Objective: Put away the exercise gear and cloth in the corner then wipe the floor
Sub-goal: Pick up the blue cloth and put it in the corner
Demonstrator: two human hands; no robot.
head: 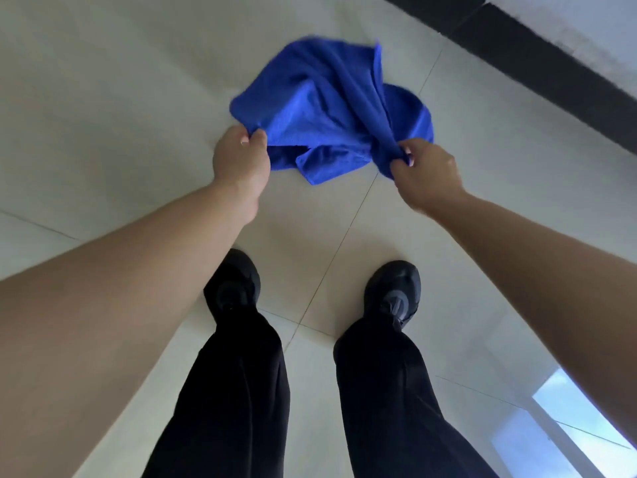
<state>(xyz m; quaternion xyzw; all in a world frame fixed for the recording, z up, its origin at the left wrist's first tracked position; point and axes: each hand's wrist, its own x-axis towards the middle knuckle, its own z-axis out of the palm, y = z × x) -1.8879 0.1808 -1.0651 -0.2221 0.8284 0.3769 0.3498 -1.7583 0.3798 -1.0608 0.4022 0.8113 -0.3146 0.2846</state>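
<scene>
Cloth: While it is held at two edges, it hangs crumpled and blue over the pale tiled floor, ahead of two black shoes.
Left hand: pinches the cloth's near-left edge between thumb and fingers.
Right hand: clamps a bunched fold at the cloth's right side.

We log: left hand and right hand bare, forearms uncovered; loose black trousers, black lace-up shoes.
</scene>
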